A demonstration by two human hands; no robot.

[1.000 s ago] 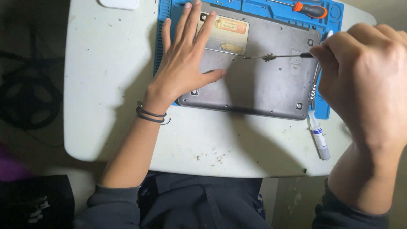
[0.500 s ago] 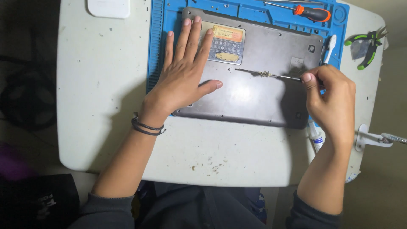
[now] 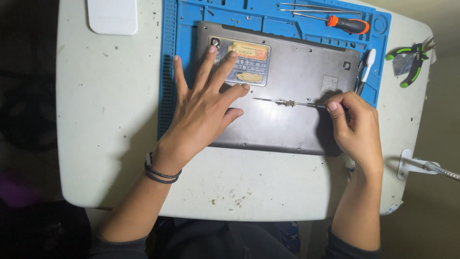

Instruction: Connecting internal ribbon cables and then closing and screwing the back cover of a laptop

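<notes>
Left hand (image 3: 203, 112) spread flat on the laptop base (image 3: 287, 91); right hand (image 3: 354, 124) pinches a thin screwdriver (image 3: 287, 102) — tip down.

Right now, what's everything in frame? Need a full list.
White plastic table: 1, off-white, speckled, fills the view.
Blue silicone work mat: 1, blue, top centre of the table.
Grey upturned laptop: 1, dark grey, on the mat.
Orange-handled screwdriver: 1, orange and black, mat's top tray.
Thin metal tools: 2 or so, silver, beside it.
White-tipped brush: 1, mat's right edge.
Green-handled pliers: 1, table's right side.
White rectangular block: 1, top left.
White clamp with flexible metal arm: 1, right edge.
Slim metal driver: 1, silver, across the laptop.
Black wrist bands: 2, left wrist.
Left hand: flat on the laptop.
Right hand: grip pinching the driver's end.
</notes>
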